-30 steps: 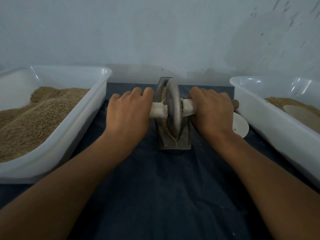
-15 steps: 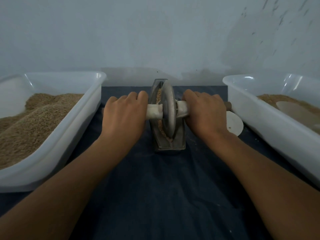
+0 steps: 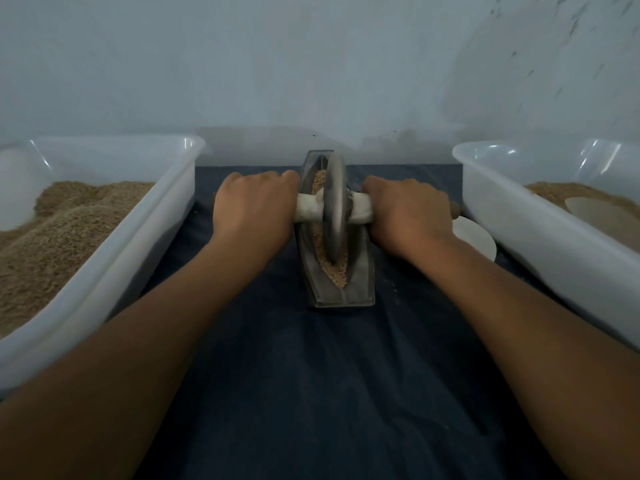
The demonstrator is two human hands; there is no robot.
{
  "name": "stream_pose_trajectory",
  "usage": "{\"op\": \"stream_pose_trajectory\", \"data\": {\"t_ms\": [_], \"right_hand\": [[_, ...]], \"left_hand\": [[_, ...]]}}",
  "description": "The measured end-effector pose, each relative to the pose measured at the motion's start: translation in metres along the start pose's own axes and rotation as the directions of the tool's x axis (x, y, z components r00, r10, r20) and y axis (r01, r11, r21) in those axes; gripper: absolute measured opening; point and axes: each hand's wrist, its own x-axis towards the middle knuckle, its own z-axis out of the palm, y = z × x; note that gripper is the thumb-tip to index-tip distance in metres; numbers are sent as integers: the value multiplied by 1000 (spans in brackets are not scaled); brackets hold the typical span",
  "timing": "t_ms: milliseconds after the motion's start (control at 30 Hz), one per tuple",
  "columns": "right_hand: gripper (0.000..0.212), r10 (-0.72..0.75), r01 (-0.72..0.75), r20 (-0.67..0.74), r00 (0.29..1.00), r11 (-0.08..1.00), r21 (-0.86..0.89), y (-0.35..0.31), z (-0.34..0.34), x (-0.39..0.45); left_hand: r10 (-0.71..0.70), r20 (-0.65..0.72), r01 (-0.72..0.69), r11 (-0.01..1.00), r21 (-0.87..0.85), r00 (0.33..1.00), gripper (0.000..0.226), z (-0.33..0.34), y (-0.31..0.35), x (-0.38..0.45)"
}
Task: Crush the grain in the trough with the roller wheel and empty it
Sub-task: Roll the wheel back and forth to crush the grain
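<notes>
A narrow metal trough (image 3: 360,289) lies lengthwise on the dark cloth in front of me, holding tan grain (image 3: 337,271). A grey roller wheel (image 3: 335,209) stands upright in the trough on a cloth-wrapped axle. My left hand (image 3: 254,209) grips the axle left of the wheel. My right hand (image 3: 403,213) grips the axle on the right side. The wheel sits toward the far half of the trough, leaving grain exposed at the near end.
A white tub (image 3: 114,251) heaped with grain stands on the left. Another white tub (image 3: 519,220) with grain and a pale scoop inside stands on the right. A white disc-like object (image 3: 479,240) lies beside the right tub. A wall rises close behind.
The wheel has rolled away from me along the trough, both hands going with it. More grain now shows at the trough's near end.
</notes>
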Motion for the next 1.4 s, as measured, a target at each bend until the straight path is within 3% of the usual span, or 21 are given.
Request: {"op": "stream_pose_trajectory", "data": {"t_ms": [267, 533, 700, 1033, 1167, 1300, 1400], "right_hand": [[32, -25, 20, 258, 966, 1000, 20, 6, -1, 40], [58, -60, 30, 414, 908, 996, 78, 14, 0, 68], [51, -85, 57, 523, 848, 996, 69, 11, 1, 83], [28, -33, -32, 699, 714, 996, 80, 14, -6, 105], [27, -51, -14, 656, 753, 996, 93, 14, -4, 101], [41, -53, 5, 553, 832, 996, 89, 13, 2, 92], [33, -52, 25, 464, 884, 998, 64, 11, 6, 84]], "left_hand": [[-23, 66, 24, 1000, -11, 998, 24, 11, -1, 25], [2, 1, -2, 1000, 8, 1000, 22, 28, -3, 50], [26, -62, -24, 999, 28, 998, 18, 37, -8, 62], [58, -109, -54, 998, 41, 992, 13, 41, -12, 75], [58, -114, -51, 997, 56, 992, 13, 41, -10, 70], [22, -125, -15, 998, 59, 992, 16, 38, -7, 62], [-1, -129, 7, 999, 49, 992, 20, 36, -4, 51]]}}
